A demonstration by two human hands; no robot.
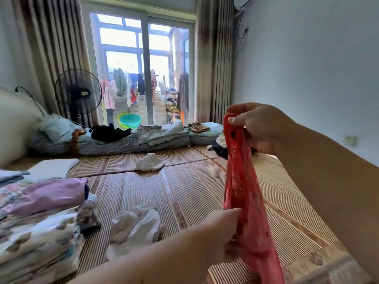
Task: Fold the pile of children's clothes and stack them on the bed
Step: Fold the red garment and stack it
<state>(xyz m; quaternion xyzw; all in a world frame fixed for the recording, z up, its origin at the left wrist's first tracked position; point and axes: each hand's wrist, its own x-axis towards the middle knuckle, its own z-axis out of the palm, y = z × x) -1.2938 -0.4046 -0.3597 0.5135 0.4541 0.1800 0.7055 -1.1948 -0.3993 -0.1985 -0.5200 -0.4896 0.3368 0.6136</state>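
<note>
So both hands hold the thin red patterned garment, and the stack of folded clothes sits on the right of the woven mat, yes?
Not quite: the head view shows the stack of folded floral and lilac clothes on the left of the woven mat, not the right. Otherwise yes: the right hand pinches the thin red patterned garment at its top, the left hand grips it lower.

Single head cam, worn, facing fwd & a bit down across mat (174, 193) toward glass door (123, 58) far off; left hand (217, 232), right hand (260, 124) close in fg.
</note>
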